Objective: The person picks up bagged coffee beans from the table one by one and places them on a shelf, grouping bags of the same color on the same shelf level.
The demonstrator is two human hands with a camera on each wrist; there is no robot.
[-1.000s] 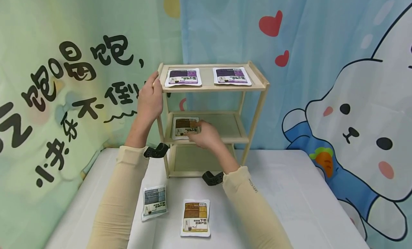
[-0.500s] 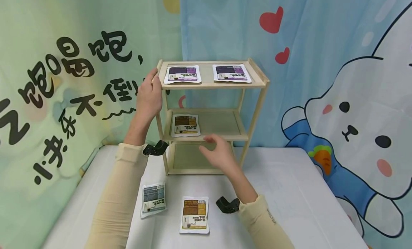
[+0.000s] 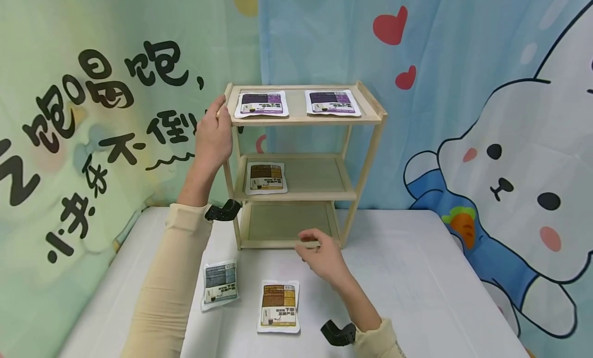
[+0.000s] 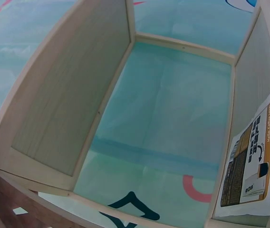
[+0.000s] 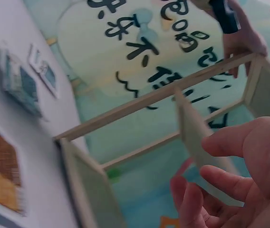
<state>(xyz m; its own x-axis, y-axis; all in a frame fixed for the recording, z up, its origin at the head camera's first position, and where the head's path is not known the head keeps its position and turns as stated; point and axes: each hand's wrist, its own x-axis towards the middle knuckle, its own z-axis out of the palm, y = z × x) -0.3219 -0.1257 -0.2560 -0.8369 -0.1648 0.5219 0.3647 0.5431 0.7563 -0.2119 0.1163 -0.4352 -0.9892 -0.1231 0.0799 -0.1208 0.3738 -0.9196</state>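
Observation:
My left hand (image 3: 213,137) holds the upper left corner of a three-tier wooden shelf (image 3: 296,197). In the right wrist view, fingers of that left hand (image 5: 243,42) hook over its side rail. My right hand (image 3: 323,254) hovers in front of the bottom tier, fingers loosely bent and nothing in them. One brown-labelled white pouch (image 3: 266,178) lies flat at the left of the middle tier. Two purple-labelled pouches, one left (image 3: 261,104) and one right (image 3: 332,103), rest on the top tier.
On the white table (image 3: 417,275), in front of the shelf, lie a blue-grey-labelled pouch (image 3: 220,285) and a brown-and-yellow-labelled pouch (image 3: 278,306). Beneath each of these two, another pouch edge peeks out. A printed curtain (image 3: 315,34) hangs close behind the shelf.
My right hand has let go of the brown-labelled pouch on the middle tier and drawn back, down and to the right. The left hand stays at the shelf corner.

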